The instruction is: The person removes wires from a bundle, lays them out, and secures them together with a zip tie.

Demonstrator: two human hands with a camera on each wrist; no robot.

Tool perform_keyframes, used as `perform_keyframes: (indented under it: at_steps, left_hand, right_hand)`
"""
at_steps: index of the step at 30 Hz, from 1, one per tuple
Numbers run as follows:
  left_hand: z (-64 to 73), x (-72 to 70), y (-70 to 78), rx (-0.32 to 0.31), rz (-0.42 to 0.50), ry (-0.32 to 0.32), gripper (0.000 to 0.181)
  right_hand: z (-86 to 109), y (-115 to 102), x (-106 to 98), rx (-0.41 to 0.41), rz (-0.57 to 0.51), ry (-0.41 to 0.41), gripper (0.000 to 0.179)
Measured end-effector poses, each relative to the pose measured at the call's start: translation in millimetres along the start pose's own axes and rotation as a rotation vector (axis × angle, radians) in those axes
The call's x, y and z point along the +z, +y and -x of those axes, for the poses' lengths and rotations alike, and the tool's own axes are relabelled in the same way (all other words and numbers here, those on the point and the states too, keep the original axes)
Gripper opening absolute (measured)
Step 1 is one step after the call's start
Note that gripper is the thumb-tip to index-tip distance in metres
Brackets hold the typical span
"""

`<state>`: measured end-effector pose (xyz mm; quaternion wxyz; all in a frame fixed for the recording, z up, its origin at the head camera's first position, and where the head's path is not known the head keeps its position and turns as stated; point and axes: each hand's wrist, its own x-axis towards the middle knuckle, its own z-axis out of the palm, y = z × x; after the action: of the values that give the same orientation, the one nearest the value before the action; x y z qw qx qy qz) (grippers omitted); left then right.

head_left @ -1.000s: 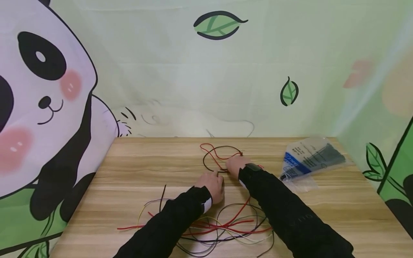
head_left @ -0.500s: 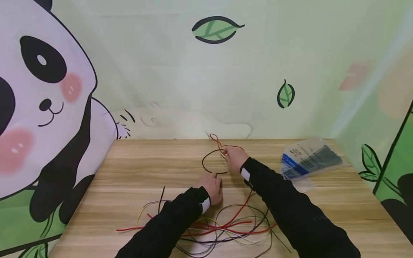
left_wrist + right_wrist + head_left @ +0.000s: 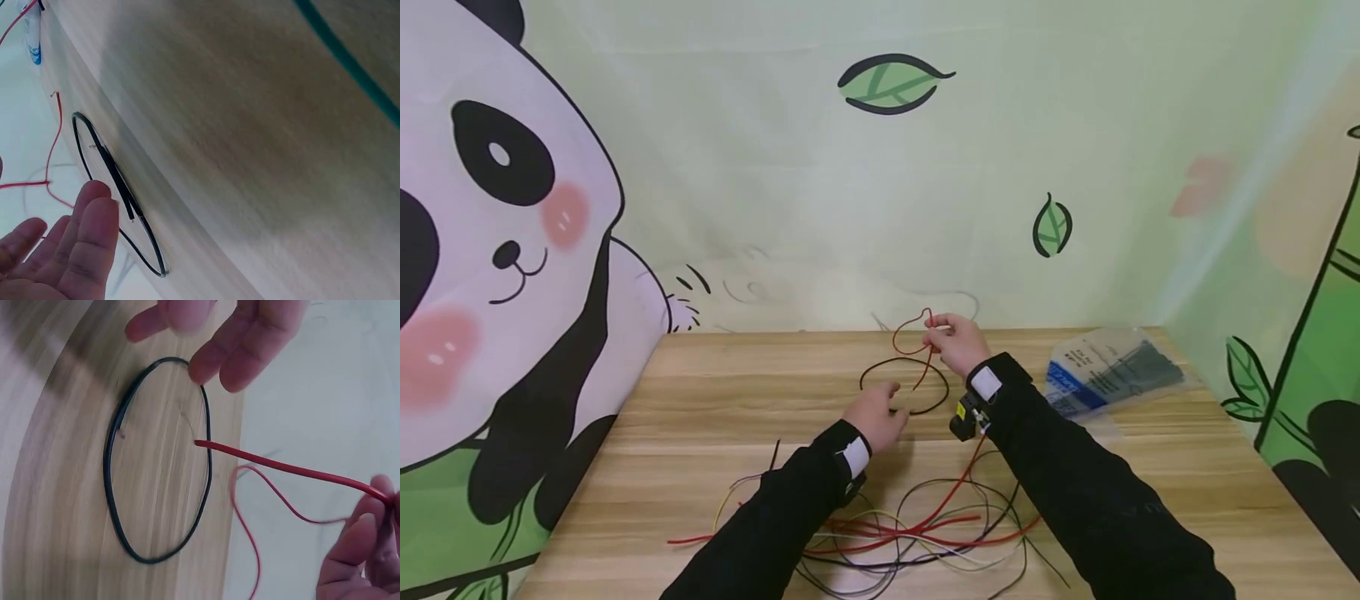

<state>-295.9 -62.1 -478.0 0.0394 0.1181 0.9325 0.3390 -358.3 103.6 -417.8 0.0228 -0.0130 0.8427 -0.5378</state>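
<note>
My right hand [image 3: 958, 343] pinches a thin red wire [image 3: 281, 467] between thumb and fingers, raised near the table's back edge. One end of the wire hangs down with a bare strand at its tip, and the rest curves into a loose loop. A black wire [image 3: 107, 462] lies coiled in a ring on the wood below it. Over the near side of that ring is my left hand [image 3: 876, 417], fingers loosely extended and holding nothing. The left wrist view shows those fingers [image 3: 94, 244] beside the black ring.
Red, black, yellow and white wires lie tangled in a pile [image 3: 917, 529] at the front, partly under both forearms. A clear plastic bag [image 3: 1108, 371] with a blue band rests at the back right. Behind the table [image 3: 760, 375] stands a printed panda backdrop [image 3: 760, 167].
My right hand has lifted the red wire up and away from the black ring. My left hand, which was pressing at the ring's near side, has risen off with its fingers spread.
</note>
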Motion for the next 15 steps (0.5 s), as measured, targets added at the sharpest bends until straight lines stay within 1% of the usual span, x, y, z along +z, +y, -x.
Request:
perform_keyframes:
  at_steps: [3, 6, 8, 10, 13, 15]
  left_hand:
    - [2.0, -1.4, 1.0, -0.012, 0.032, 0.02, 0.051]
    - [3.9, -2.6, 2.3, -0.003, 0.008, 0.064, 0.049]
    - [5.3, -3.5, 4.2, 0.01, -0.039, 0.09, 0.044]
    - [6.7, -3.8, 6.5, 0.033, -0.117, 0.115, 0.037]
    - [9.4, -3.5, 10.3, 0.06, -0.229, 0.145, 0.022]
    - [11.5, -2.5, 12.2, 0.066, -0.272, 0.161, 0.015]
  right_hand:
    - [1.5, -0.1, -0.2, 0.055, -0.125, 0.04, 0.025]
    - [4.1, 0.7, 0.0, 0.114, -0.259, 0.052, 0.025]
    - [6.2, 1.6, 1.2, 0.155, -0.332, 0.046, 0.024]
    - [8.6, 2.8, 3.5, 0.194, -0.388, 0.038, 0.023]
    - [12.5, 3.7, 7.7, 0.228, -0.42, 0.029, 0.024]
    - [14.9, 3.8, 10.5, 0.235, -0.426, 0.028, 0.024]
